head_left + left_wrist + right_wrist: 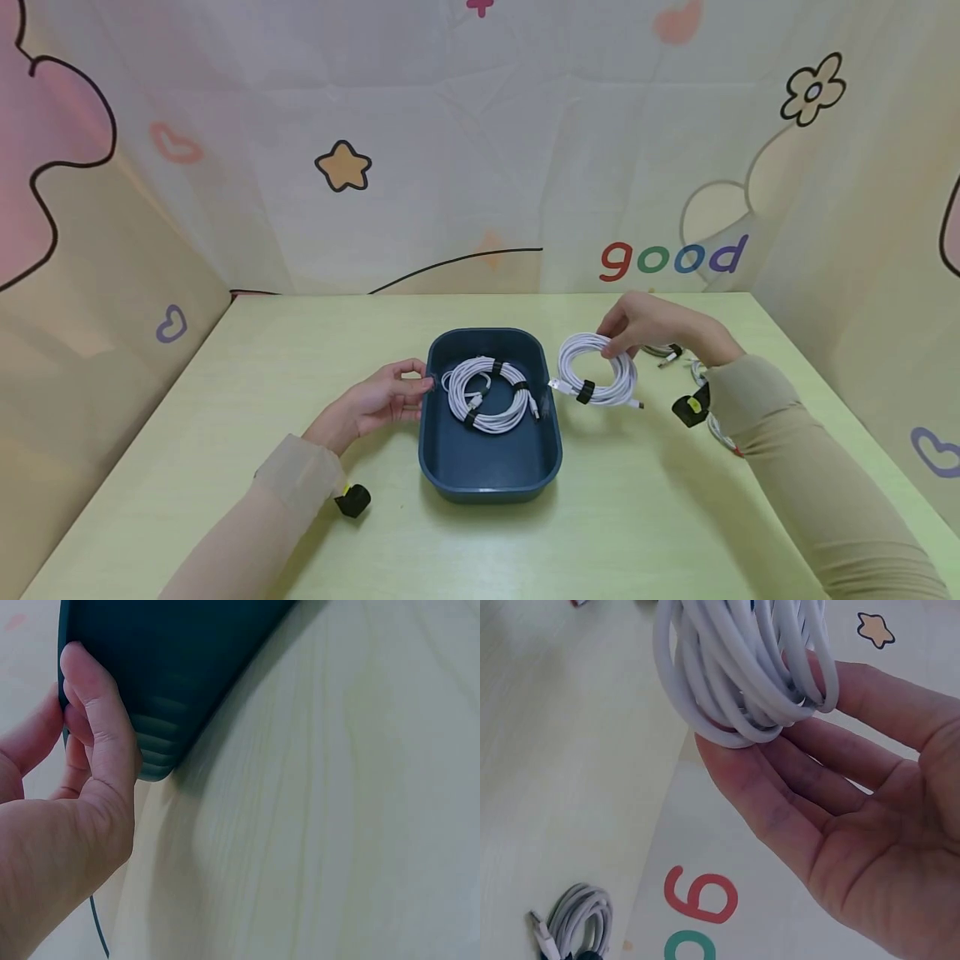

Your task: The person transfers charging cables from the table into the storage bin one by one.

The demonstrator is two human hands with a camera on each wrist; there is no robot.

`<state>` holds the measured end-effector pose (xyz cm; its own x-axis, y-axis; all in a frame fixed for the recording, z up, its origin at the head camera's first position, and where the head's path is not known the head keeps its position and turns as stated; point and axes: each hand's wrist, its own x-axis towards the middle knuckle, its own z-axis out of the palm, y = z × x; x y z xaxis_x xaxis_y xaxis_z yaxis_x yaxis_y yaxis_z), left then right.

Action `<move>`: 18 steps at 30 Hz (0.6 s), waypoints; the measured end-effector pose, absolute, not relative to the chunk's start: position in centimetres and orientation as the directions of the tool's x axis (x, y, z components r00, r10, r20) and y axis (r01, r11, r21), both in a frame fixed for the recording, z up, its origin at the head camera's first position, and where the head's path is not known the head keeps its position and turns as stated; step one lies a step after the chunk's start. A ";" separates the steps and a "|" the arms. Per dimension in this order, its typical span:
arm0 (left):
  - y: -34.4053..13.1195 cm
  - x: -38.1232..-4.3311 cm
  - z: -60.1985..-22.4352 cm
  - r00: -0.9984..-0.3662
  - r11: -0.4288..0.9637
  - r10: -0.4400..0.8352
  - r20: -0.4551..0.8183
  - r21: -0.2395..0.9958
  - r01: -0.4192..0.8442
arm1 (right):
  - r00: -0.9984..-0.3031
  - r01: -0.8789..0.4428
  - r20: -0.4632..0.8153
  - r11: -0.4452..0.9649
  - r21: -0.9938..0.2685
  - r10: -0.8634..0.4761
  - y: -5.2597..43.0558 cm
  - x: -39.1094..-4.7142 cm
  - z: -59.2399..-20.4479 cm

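Note:
A dark blue plastic bin point(487, 467) stands on the table with coiled white cables point(491, 421) inside it, bound by black straps. At its left side my left hand point(382, 396) pinches the wall near the rim; the left wrist view shows the fingers point(97, 712) against the bin's outer side point(187, 667). To the right of the bin my right hand point(637, 325) holds a coiled white USB cable point(622, 379) above the table. Thumb and fingers pinch the coil's upper edge, and a black strap point(586, 392) binds its lower part.
More coiled cables lie at the right of the table, a grey one point(581, 922) at the back and another white one point(716, 429) partly hidden by my right wrist and its camera point(692, 407). A printed cloth backdrop point(450, 167) closes off the back and sides.

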<state>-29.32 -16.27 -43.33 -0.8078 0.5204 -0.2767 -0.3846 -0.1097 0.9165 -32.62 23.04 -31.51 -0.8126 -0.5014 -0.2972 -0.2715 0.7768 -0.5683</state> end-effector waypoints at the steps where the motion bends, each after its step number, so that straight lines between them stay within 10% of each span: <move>1: -16.3 -29.3 -43.3 -0.808 -0.109 0.520 -0.278 0.916 -0.385 | -0.812 -0.276 -0.296 0.777 -0.566 -0.503 22.8 -32.6 -31.5; 18: -16.3 -29.5 -43.5 -0.807 -0.093 0.519 -0.282 0.920 -0.382 | -0.789 -0.312 -0.292 0.762 -0.567 -0.541 18.1 -31.9 -30.5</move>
<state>-29.53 -16.27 -43.47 -0.8065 0.5194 -0.2824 -0.3818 -0.0929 0.9196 -31.86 18.08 -30.51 -0.7889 -0.5406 -0.2922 -0.3123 0.7622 -0.5670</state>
